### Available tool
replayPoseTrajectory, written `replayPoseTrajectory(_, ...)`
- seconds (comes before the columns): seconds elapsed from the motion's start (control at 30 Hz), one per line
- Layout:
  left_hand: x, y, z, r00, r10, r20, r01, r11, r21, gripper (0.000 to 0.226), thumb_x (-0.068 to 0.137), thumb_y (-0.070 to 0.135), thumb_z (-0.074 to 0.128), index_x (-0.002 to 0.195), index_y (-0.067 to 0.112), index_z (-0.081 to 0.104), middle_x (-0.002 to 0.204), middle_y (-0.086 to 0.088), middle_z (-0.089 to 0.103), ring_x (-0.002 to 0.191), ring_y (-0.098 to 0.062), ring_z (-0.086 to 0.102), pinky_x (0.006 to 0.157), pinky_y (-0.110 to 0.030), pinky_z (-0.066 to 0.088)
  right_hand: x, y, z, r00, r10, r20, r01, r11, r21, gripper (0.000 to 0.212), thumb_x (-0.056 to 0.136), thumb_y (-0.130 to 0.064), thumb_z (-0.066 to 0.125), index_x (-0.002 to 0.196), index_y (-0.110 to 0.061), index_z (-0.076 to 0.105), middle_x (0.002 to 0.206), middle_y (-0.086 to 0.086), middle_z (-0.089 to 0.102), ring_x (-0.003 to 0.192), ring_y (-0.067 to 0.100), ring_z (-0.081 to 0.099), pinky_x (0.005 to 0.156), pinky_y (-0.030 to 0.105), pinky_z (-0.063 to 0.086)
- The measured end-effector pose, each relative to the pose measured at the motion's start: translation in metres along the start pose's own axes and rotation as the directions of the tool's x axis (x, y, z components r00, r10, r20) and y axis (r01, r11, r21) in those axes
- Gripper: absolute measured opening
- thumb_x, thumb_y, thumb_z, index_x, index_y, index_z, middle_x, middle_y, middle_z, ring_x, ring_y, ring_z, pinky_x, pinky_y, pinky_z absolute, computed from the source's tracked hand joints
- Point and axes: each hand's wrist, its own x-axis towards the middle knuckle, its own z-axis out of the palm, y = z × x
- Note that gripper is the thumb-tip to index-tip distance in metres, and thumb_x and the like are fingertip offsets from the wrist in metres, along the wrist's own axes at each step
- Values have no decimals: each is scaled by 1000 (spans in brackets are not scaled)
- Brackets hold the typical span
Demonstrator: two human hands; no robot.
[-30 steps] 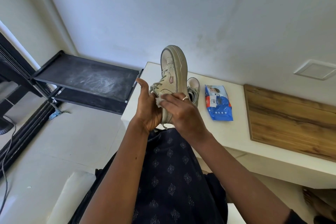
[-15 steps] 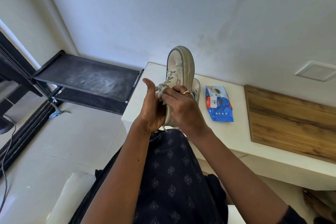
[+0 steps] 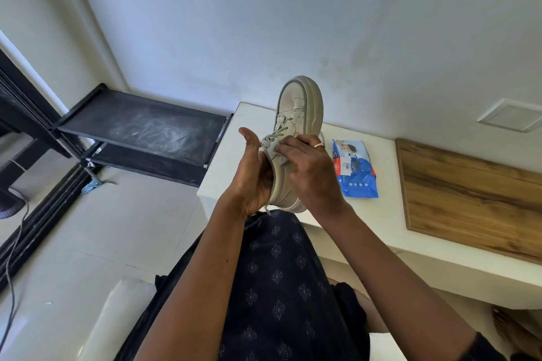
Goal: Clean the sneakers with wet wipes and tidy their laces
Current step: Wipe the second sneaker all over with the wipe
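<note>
A beige sneaker (image 3: 296,105) is held up, toe pointing away, above the white ledge (image 3: 234,155). My left hand (image 3: 253,176) cups its heel and left side from below, thumb raised. My right hand (image 3: 308,167), with a ring on one finger, presses a small whitish wet wipe (image 3: 274,149) against the laces and tongue area. The second sneaker is hidden behind the held one and my right hand. A blue pack of wet wipes (image 3: 353,168) lies on the ledge to the right.
A wooden board (image 3: 469,193) lies on the ledge at the right. A black metal shelf rack (image 3: 146,129) stands left of the ledge. A cable (image 3: 13,252) runs over the floor at far left. My dark patterned clothing fills the lower middle.
The sneaker has shifted right and slightly up with both hands. My right hand has slid higher along the laces with the wipe, now covering the second sneaker behind.
</note>
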Motion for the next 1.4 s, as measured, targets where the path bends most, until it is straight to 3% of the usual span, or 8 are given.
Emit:
replayPoseTrajectory(0.1, -1, 1, 3, 1000, 8, -1, -8, 999, 43, 95, 83, 75, 1, 135, 11, 47, 126, -16, 60, 115, -27, 59, 105, -40, 41, 12, 12, -1, 999, 46, 9, -45, 995, -85, 25, 76, 3, 53, 94, 4, 70, 92, 12, 69, 88, 35, 60, 75, 37, 54)
replayPoseTrajectory(0.23, -1, 1, 7, 1000, 1, -8, 0, 991, 134, 94, 83, 73, 0, 136, 11, 47, 120, -12, 64, 108, -24, 63, 99, -36, 48, 28, 27, -8, 997, 78, 20, -72, 974, -214, 28, 67, 12, 72, 93, 2, 70, 92, 13, 69, 88, 34, 61, 73, 38, 56)
replayPoseTrajectory(0.37, -1, 2, 8, 1000, 2, -14, 0, 990, 140, 93, 84, 73, 0, 138, 11, 45, 123, -11, 63, 110, -24, 63, 98, -35, 49, 29, 25, -8, 997, 70, -27, -74, 972, -225, 27, 68, 12, 71, 94, 4, 70, 95, 15, 69, 89, 36, 60, 75, 37, 54)
replayPoseTrajectory(0.67, -1, 1, 5, 1000, -11, -19, 12, 997, 82, 95, 83, 76, 3, 136, 11, 47, 128, -17, 60, 118, -30, 57, 105, -41, 42, 3, 6, -4, 996, 87, -16, -87, 996, 7, 32, 64, 16, 59, 92, 5, 71, 89, 11, 72, 88, 34, 62, 79, 37, 53)
replayPoseTrajectory(0.83, 0, 2, 5, 1000, 0, -11, 1, 993, 120, 93, 84, 74, 2, 137, 12, 46, 124, -12, 63, 113, -24, 61, 100, -36, 47, 8, 13, -5, 994, 112, 5, -110, 981, -163, 36, 65, 14, 72, 99, 4, 69, 92, 15, 70, 82, 36, 61, 73, 38, 54)
replayPoseTrajectory(1.0, -2, 4, 8, 1000, 5, -11, -3, 989, 145, 93, 83, 73, 1, 140, 13, 44, 128, -10, 61, 116, -24, 60, 100, -35, 47, 27, 24, -9, 989, 148, -9, -145, 951, -273, 39, 67, 15, 68, 105, 6, 67, 94, 19, 67, 85, 39, 58, 70, 38, 52)
replayPoseTrajectory(1.4, -1, 0, 3, 999, 12, -37, -9, 996, 93, 95, 83, 74, 1, 139, 11, 44, 127, -12, 62, 110, -24, 63, 96, -36, 50, 8, 10, -2, 965, 262, -21, -262, 953, -153, 35, 69, 19, 64, 101, 6, 68, 92, 16, 68, 87, 38, 57, 70, 40, 53)
